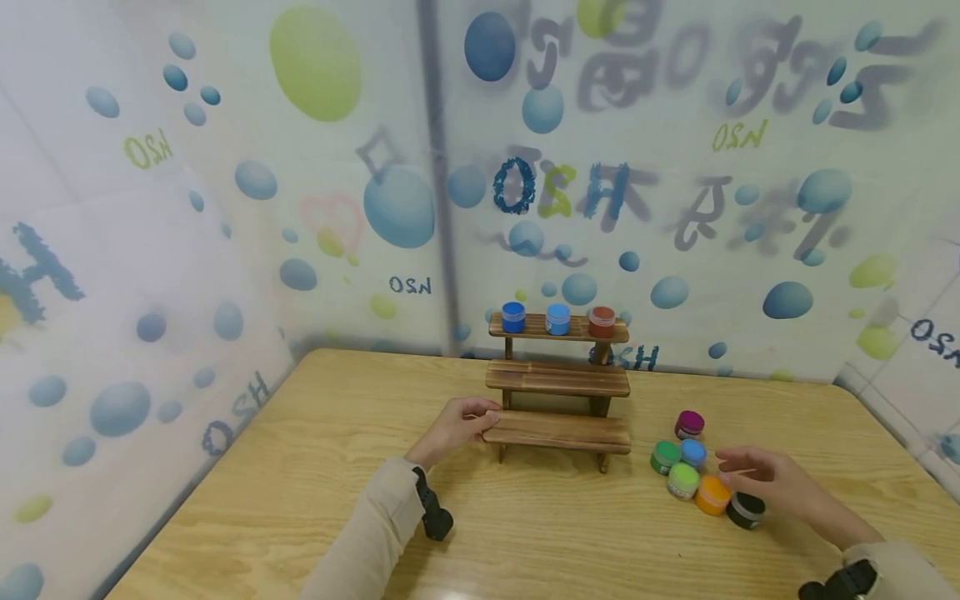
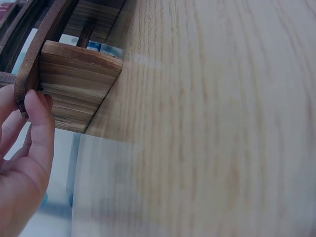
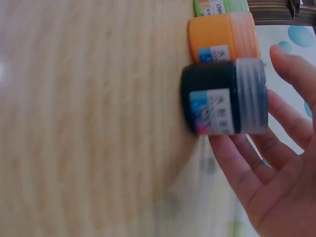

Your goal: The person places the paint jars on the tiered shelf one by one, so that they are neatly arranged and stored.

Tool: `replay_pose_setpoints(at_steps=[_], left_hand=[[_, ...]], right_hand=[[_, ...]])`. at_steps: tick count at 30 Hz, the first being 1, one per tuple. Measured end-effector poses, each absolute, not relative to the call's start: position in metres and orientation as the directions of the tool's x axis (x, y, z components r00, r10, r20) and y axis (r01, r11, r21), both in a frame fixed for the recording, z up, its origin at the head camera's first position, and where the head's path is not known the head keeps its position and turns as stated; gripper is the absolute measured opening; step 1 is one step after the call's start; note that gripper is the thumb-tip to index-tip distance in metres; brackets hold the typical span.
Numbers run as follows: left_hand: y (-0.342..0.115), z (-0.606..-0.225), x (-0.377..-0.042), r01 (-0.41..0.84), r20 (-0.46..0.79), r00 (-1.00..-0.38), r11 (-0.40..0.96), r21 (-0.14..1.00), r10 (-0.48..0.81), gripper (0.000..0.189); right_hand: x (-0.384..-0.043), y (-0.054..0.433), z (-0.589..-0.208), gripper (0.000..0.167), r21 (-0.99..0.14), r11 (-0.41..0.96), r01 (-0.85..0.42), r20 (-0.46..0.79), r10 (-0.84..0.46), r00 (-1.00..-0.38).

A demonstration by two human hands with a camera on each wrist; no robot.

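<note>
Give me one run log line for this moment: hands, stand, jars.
left hand: pinching bottom tier of wooden stand | right hand: holding nothing, near black jar | top tier: three jars | table: six jars

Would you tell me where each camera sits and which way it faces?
Head: on the head, facing forward and down at the table, wooden stand, orange jar and black jar; left hand, right hand and sleeves show.
Left wrist: on that wrist, facing the wooden stand and table; left hand shows.
Right wrist: on that wrist, facing the black jar; right hand shows.
Head and right wrist share those jars.
</note>
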State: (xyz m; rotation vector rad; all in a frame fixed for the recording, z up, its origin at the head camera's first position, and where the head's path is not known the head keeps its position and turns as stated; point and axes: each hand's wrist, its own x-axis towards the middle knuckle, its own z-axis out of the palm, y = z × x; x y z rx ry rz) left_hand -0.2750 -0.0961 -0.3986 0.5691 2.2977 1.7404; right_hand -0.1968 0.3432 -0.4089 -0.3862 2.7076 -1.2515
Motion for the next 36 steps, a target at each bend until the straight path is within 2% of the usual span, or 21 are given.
replay_pose_setpoints(at_steps=[10, 20, 25, 36], left_hand=[[-0.096, -0.414, -0.284, 0.179, 0.073, -0.922, 0.25, 0.952, 0.381, 0.024], [-0.096, -0.414, -0.284, 0.191, 0.084, -0.92, 0.251, 0.949, 0.384, 0.025], [-0.096, -0.416, -0.285, 0.191, 0.081, -0.924, 0.266, 0.945, 0.375, 0.024], [-0.096, -0.401, -0.276, 0.163, 0.056, -0.915, 0.238, 0.957, 0.4, 0.025]], right_hand=[[-0.187, 0.356, -0.417, 0.046, -0.795, 0.579, -0.181, -0.041, -0.349, -0.936], [-0.179, 0.36, -0.419, 0.049, -0.788, 0.596, -0.155, -0.072, -0.34, -0.938], [-0.177, 0.362, -0.422, 0.047, -0.772, 0.604, -0.197, -0.041, -0.356, -0.933], [-0.174, 0.362, -0.424, 0.044, -0.746, 0.631, -0.213, -0.037, -0.359, -0.933]])
